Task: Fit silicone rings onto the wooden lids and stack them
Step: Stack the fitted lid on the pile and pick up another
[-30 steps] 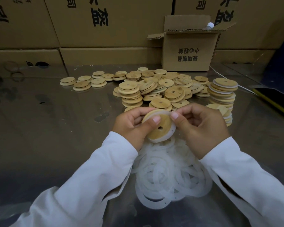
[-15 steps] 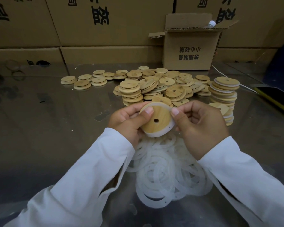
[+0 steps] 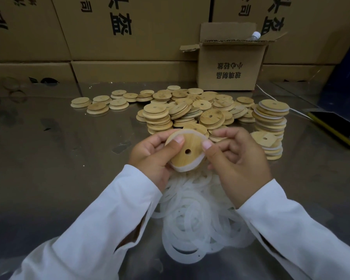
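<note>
Both my hands hold one round wooden lid (image 3: pixel 187 146) with a small centre hole, tilted toward me above the table. A white silicone ring (image 3: pixel 187 167) wraps its rim. My left hand (image 3: pixel 152 156) grips the lid's left side, thumb on its face. My right hand (image 3: pixel 238 158) pinches the ring at the lid's right edge. Under my wrists lies a heap of loose silicone rings (image 3: pixel 196 221). A pile of bare wooden lids (image 3: pixel 190 112) spreads behind. To the right stands a stack of ringed lids (image 3: pixel 271 120).
A steel table (image 3: pixel 49 168) carries everything. An open cardboard box (image 3: pixel 230 65) with a bottle inside stands at the back, in front of a wall of big cartons (image 3: pixel 119 31). A dark phone with a yellow edge (image 3: pixel 335 126) and a white cable lie at the right.
The lid has turned a little in my hands and the ring sits further round its rim. Both hands stay in place at the lid.
</note>
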The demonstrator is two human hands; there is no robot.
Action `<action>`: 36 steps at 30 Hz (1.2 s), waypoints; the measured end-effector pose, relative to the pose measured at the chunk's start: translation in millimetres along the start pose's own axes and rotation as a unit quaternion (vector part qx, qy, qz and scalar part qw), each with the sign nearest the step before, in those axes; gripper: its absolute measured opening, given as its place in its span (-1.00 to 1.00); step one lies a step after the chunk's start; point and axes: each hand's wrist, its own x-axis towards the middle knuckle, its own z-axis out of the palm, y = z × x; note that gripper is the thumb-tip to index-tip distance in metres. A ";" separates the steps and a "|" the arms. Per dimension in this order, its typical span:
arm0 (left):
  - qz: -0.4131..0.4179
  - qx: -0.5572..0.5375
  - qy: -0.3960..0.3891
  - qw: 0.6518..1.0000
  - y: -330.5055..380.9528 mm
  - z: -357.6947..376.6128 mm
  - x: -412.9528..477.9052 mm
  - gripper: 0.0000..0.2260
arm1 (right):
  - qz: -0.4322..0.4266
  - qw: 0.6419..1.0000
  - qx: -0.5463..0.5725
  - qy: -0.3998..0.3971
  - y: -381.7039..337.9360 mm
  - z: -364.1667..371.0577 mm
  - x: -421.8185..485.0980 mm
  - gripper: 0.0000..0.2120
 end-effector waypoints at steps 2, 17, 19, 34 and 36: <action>-0.002 -0.040 0.015 0.999 3.2 0.7 1.2 -0.64 | -0.010 1.000 -0.008 0.009 2.0 5.6 -2.8 -0.58; 0.006 0.019 -0.033 0.999 0.3 -3.6 1.5 -0.63 | -0.023 0.992 -0.084 0.087 1.8 -2.5 -0.2 -0.92; -0.003 0.090 -0.026 0.996 -1.2 -6.4 2.0 -0.69 | -0.030 0.990 -0.111 0.083 1.9 -4.2 0.8 -0.91; 0.075 0.299 -0.009 0.951 -1.8 -1.6 -1.0 -0.90 | -0.070 0.966 -0.246 0.042 4.8 -10.1 8.9 -0.79; 0.076 0.299 -0.011 0.951 -0.7 -2.1 -1.1 -0.89 | -0.065 0.969 -0.235 0.034 3.8 -11.1 10.5 -0.75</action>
